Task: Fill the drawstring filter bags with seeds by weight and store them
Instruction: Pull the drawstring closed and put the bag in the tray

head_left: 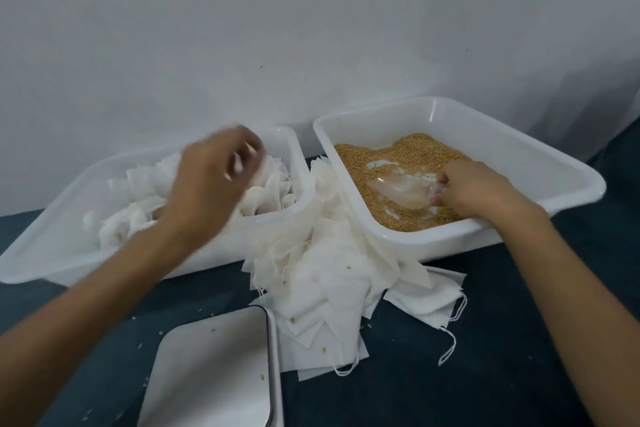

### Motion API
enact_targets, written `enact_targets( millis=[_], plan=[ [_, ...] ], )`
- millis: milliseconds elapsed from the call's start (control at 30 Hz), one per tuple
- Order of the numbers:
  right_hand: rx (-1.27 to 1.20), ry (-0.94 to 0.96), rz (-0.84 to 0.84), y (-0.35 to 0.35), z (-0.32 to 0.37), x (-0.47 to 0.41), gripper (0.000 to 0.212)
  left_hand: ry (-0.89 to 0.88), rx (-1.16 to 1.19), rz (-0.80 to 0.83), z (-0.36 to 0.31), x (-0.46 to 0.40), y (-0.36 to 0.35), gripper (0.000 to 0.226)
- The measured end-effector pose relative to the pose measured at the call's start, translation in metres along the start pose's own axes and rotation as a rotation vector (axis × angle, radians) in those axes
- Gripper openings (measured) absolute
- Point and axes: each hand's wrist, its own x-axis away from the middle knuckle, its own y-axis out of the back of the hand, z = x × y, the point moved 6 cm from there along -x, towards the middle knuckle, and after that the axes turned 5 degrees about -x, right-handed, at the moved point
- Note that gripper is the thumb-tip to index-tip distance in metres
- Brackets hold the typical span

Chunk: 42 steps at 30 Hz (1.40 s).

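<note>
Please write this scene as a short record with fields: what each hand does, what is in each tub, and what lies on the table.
left hand: blurred, above the left tub; whether it holds a bag cannot be told
right hand: grips the handle of the clear scoop, which lies in the seeds
left tub: white, holds filter bags
right tub: white, holds brown seeds
between tubs: pile of empty drawstring bags on the dark table
near edge: scale platform with a few stray seeds, no bag on it

Plain pale grey wall, dark blue tabletop, dim light
</note>
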Motion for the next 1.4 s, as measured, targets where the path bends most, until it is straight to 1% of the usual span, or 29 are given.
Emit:
enact_targets(
  millis=[67,100,167,200,267,300,367,433,500,533,600,667,700,733,767,833,900,1000,1067,1133,1167,1233,1300,1333,1400],
  plan=[
    [0.028,-0.004,0.021,-0.001,0.001,0.001,0.021,-0.148,0.046,0.250,-0.051,0.026,-0.021,0.019],
    [0.039,0.000,0.030,0.000,0.002,0.002,0.020,-0.181,0.022,0.371,-0.066,0.037,-0.036,0.020],
    [0.054,0.022,0.039,0.000,0.004,0.004,0.026,-0.218,-0.097,0.582,-0.082,0.052,-0.068,0.024],
    [0.063,0.033,0.047,0.000,0.006,0.005,0.027,-0.234,-0.196,0.664,-0.083,0.057,-0.081,0.029],
    [0.093,0.039,0.077,0.000,0.010,0.008,0.019,-0.286,-0.382,0.783,-0.082,0.063,-0.100,0.039],
    [0.105,0.036,0.097,-0.001,0.010,0.008,0.019,-0.304,-0.436,0.819,-0.081,0.065,-0.104,0.040],
    [0.118,0.034,0.134,-0.004,0.011,0.007,0.024,-0.320,-0.474,0.839,-0.080,0.066,-0.104,0.032],
    [0.123,0.043,0.151,-0.006,0.011,0.006,0.027,-0.323,-0.496,0.809,-0.077,0.065,-0.098,0.025],
    [0.127,0.050,0.103,-0.003,0.012,0.005,0.029,-0.305,-0.494,0.771,-0.074,0.064,-0.091,0.025],
    [0.116,0.056,0.035,0.002,0.013,0.005,0.029,-0.277,-0.459,0.746,-0.072,0.064,-0.087,0.025],
    [0.047,0.110,-0.171,0.016,0.020,0.013,0.029,-0.190,-0.340,0.672,-0.070,0.064,-0.077,0.022],
    [-0.093,0.250,-0.379,0.031,0.040,0.031,0.028,-0.081,-0.191,0.553,-0.066,0.063,-0.063,0.016],
    [-0.205,0.348,-0.450,0.036,0.053,0.045,0.026,-0.020,-0.136,0.496,-0.062,0.063,-0.055,0.010],
    [-0.333,0.449,-0.489,0.040,0.070,0.061,0.023,0.038,-0.080,0.441,-0.057,0.064,-0.047,0.006],
    [-0.448,0.543,-0.501,0.041,0.086,0.078,0.019,0.110,-0.020,0.386,-0.051,0.066,-0.040,0.013],
    [-0.615,0.697,-0.458,0.035,0.120,0.112,0.015,0.249,0.130,0.274,-0.037,0.074,-0.024,0.028],
    [-0.728,0.769,-0.365,0.018,0.147,0.138,0.014,0.381,0.317,0.200,-0.024,0.086,-0.009,0.030],
    [-0.832,0.732,-0.209,-0.015,0.170,0.152,0.019,0.535,0.632,0.127,-0.015,0.108,0.006,0.024],
    [-0.927,0.683,-0.083,-0.036,0.177,0.151,0.027,0.625,0.767,0.081,-0.007,0.124,0.011,0.025],
    [-1.026,0.628,0.033,-0.051,0.180,0.149,0.034,0.690,0.841,0.074,-0.001,0.137,0.014,0.031],
    [-1.060,0.597,0.079,-0.057,0.181,0.147,0.034,0.713,0.878,0.080,0.001,0.143,0.014,0.030],
    [-1.117,0.533,0.140,-0.067,0.179,0.143,0.028,0.746,0.936,0.094,0.002,0.148,0.014,0.028],
    [-1.203,0.488,0.210,-0.075,0.176,0.142,0.024,0.770,0.933,0.082,0.003,0.149,0.013,0.036],
    [-1.242,0.484,0.236,-0.079,0.176,0.143,0.025,0.778,0.923,0.063,0.004,0.150,0.012,0.038],
    [-1.261,0.525,0.237,-0.085,0.175,0.148,0.028,0.788,0.912,0.020,0.003,0.149,0.013,0.031]
  ],
)
